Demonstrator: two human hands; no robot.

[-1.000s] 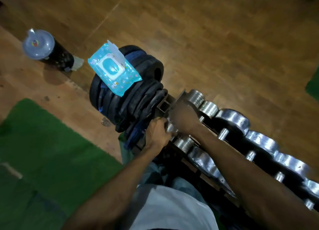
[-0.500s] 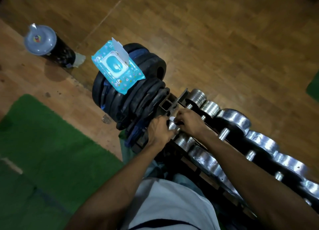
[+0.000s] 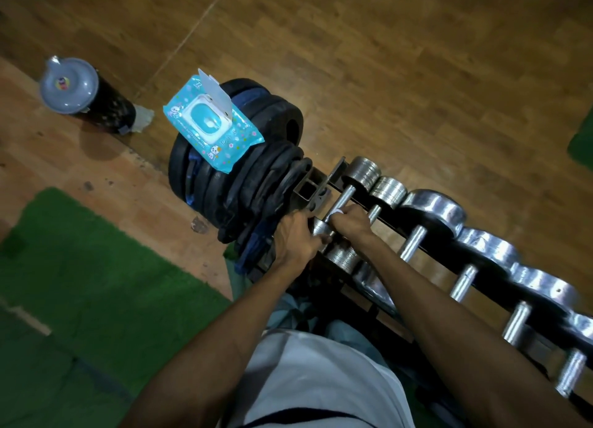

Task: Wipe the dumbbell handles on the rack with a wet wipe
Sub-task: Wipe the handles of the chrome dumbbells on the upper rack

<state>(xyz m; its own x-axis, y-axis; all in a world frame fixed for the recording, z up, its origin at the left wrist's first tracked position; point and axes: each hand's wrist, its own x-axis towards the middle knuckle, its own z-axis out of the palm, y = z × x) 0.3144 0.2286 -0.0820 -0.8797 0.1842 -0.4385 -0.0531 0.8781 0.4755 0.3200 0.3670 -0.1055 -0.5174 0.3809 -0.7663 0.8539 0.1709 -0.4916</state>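
A black rack [image 3: 333, 170] holds a row of chrome dumbbells running from the middle to the lower right. My right hand [image 3: 351, 223] grips the near end of the first dumbbell's handle [image 3: 345, 196], with a white wet wipe [image 3: 336, 212] wrapped round the bar under the fingers. My left hand [image 3: 296, 238] grips that dumbbell's near chrome head [image 3: 321, 230]. The far head [image 3: 364, 172] rests on the rack. The second dumbbell's handle [image 3: 373, 212] lies just to the right of my right hand.
A blue wet-wipe pack [image 3: 211, 129] with its lid flipped up lies on a stack of black weight plates [image 3: 244, 183] left of the rack. A dark shaker bottle [image 3: 83, 93] stands on the wooden floor. A green mat [image 3: 80, 267] covers the lower left.
My right hand has slid back along the first handle toward me, so more bare bar shows beyond it. The left hand stays on the near head. The view has shifted slightly.
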